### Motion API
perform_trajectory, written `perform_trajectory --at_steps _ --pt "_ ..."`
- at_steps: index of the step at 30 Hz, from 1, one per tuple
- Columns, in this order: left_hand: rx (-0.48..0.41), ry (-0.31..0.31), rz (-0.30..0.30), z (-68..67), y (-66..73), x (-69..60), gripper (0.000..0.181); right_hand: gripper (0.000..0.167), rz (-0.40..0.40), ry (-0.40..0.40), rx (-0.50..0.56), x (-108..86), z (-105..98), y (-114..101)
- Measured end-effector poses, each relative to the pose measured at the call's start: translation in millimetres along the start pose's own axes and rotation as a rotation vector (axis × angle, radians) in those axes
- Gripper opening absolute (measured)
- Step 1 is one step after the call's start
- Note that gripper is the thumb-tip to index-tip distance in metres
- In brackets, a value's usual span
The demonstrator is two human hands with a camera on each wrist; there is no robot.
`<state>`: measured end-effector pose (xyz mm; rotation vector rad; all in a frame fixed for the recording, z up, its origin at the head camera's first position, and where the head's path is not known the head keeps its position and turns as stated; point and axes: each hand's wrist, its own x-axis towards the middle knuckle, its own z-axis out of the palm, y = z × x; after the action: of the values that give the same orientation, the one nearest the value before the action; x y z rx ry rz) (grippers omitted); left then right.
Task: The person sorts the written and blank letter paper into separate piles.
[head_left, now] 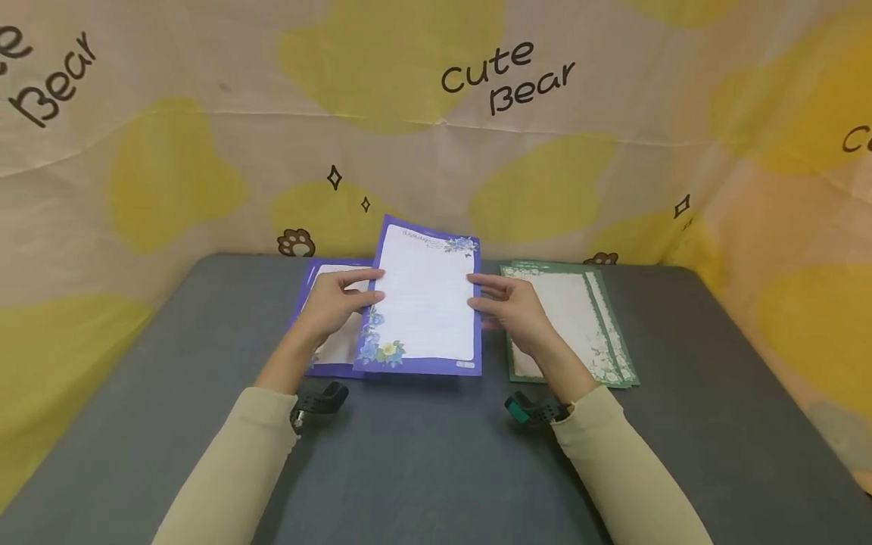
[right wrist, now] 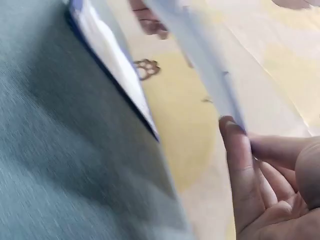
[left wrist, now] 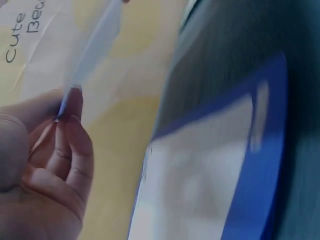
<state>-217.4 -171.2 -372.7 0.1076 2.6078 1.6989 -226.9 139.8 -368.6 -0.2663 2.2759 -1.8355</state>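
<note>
A sheet of purple-bordered letter paper [head_left: 425, 303] with blue flowers in two corners is held up between both hands, lifted off the table. My left hand [head_left: 334, 303] pinches its left edge between thumb and fingers. Its right edge is pinched by my right hand [head_left: 514, 309]. In the left wrist view the raised paper [left wrist: 97, 45] appears nearly edge-on in the fingers. Behind and left of it, a stack of purple-bordered paper [head_left: 337, 348] lies on the table, partly covered by the held sheet and the left hand.
To the right, green-bordered floral papers [head_left: 565, 325] lie overlapping, partly behind the right hand. The dark grey table [head_left: 436, 469] ends at a yellow-patterned cloth [head_left: 409, 98] printed with words and paw marks. Black wrist devices [head_left: 323, 399] sit at both cuffs.
</note>
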Motion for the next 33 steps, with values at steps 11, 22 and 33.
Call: perform_trajectory --at_steps 11,22,33 --pt "0.149 0.077 -0.028 -44.3 -11.0 -6.4 0.049 0.047 0.018 0.074 -0.064 25.6 51.1 -12.0" --pt "0.329 0.086 -0.076 -79.1 -31.2 -0.3 0.043 0.046 0.044 0.073 -0.117 46.4 105.5 -7.6" --pt "0.613 -0.022 -0.102 -82.9 -55.1 4.2 0.048 0.043 -0.001 0.011 -0.401 61.2 128.1 6.5"
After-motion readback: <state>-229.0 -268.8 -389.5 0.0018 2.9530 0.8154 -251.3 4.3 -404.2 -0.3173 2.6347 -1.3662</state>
